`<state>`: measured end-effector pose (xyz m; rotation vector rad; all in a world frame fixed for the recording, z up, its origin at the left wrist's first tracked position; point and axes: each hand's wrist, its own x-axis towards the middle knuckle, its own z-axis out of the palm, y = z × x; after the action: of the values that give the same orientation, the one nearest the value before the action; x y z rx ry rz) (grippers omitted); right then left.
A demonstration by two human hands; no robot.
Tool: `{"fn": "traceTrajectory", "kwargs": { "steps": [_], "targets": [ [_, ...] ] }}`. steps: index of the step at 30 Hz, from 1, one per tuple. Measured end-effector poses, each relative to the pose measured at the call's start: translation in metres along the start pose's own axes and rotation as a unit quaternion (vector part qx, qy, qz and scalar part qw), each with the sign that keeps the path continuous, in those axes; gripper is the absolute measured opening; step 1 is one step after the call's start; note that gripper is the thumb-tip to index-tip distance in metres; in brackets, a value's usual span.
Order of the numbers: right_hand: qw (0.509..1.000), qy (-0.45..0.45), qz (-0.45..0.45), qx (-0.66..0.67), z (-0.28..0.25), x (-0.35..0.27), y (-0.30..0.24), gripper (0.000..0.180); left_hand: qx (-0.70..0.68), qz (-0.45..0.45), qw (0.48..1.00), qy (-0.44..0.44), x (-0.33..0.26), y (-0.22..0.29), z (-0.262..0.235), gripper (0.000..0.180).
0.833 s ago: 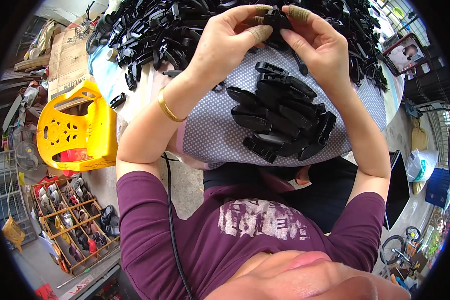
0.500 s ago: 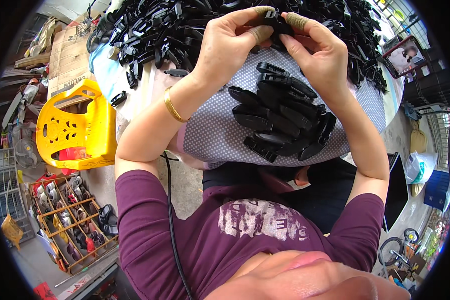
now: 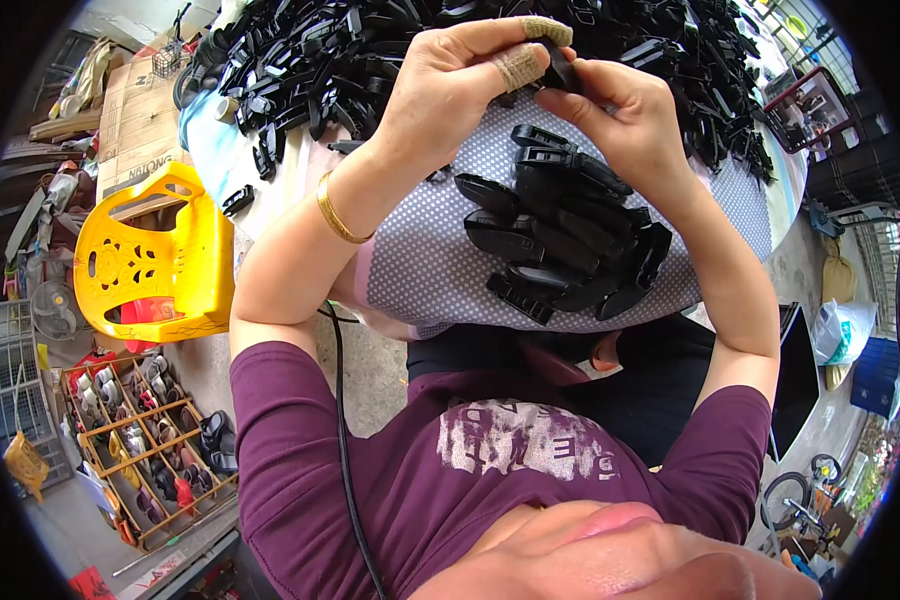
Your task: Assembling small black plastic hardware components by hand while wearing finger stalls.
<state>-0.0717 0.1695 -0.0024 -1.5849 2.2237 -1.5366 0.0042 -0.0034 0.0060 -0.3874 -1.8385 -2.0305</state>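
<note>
My left hand [image 3: 448,92], with tan tape on its thumb and index finger, is closed around one end of a small black plastic part [image 3: 564,72]. From the other side my right hand [image 3: 632,118] pinches the same part between thumb and fingers. Its exact kind is unclear, since the fingers cover much of it. Just below the hands, a small pile of similar long black plastic parts [image 3: 570,232] lies on a grey dotted cloth [image 3: 420,265] over the table. Beyond the hands spreads a large heap of black plastic parts [image 3: 320,65].
A yellow plastic chair [image 3: 195,265] stands left of the table, above a wooden rack of shoes [image 3: 150,450]. A black cable [image 3: 340,440] runs down past my left arm. At the table's right edge is a phone or small screen [image 3: 812,110]. A bicycle [image 3: 785,500] stands lower right.
The black part has been turned between my hands and now slants. My right fingers have curled and moved slightly left, and its taped fingertip no longer shows.
</note>
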Motion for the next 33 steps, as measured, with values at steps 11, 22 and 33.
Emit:
{"fn": "traceTrajectory", "kwargs": {
  "steps": [11,22,33],
  "targets": [
    [0.927,-0.111,0.051,-0.356,-0.037,0.005,0.005,0.029,0.360,0.096,0.885,-0.279,-0.008,0.029,0.014,0.042],
    [0.918,-0.113,0.006,-0.379,-0.019,0.002,0.011,0.028,0.604,0.338,0.720,0.048,0.085,0.001,-0.077,0.026],
    [0.994,0.077,0.008,-0.071,-0.027,0.009,0.011,0.031,0.549,0.192,0.808,0.097,0.061,0.013,-0.033,0.042]
  ]
}}
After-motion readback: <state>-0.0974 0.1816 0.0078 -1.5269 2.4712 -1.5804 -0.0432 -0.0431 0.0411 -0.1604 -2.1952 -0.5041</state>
